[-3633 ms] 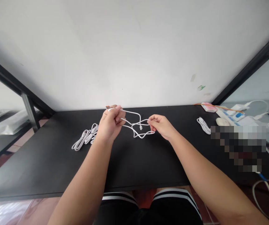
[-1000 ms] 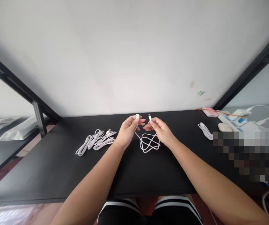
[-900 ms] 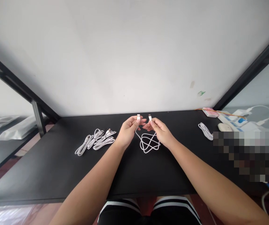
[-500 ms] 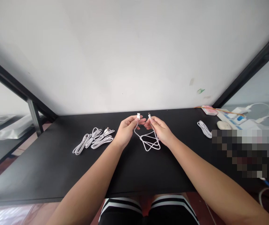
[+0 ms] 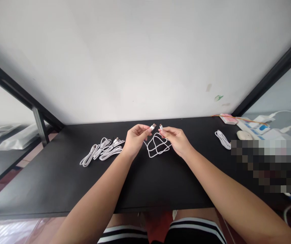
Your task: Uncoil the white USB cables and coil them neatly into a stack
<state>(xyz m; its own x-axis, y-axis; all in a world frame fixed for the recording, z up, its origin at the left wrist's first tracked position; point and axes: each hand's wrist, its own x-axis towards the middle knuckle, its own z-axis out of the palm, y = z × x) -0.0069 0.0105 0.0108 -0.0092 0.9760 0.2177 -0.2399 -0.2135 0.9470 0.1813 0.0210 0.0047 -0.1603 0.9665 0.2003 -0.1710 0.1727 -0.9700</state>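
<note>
Between my hands is a white USB cable (image 5: 152,155), its loose loops hanging or lying low over the black table; I cannot tell which. My left hand (image 5: 136,137) pinches the larger USB plug, whose metal tip points up and right. In my right hand (image 5: 174,137), thumb and fingers grip the smaller connector at the other end, tip upward. The two plugs are close together but apart. Left of my left hand lie several bundled white cables (image 5: 102,149), some with metal plugs showing.
At the right lie another coiled white cable (image 5: 223,139), a white rounded case (image 5: 244,135) and a power strip (image 5: 251,130) with chargers plugged in. A pink-and-white box (image 5: 228,119) sits by the wall. Part of the right side is blurred out. Plastic bags (image 5: 21,137) lie on the left shelf.
My left hand has turned the larger plug from upright to pointing up and right. The cable loops have shifted left and up a little. Both hands keep hold of the ends.
</note>
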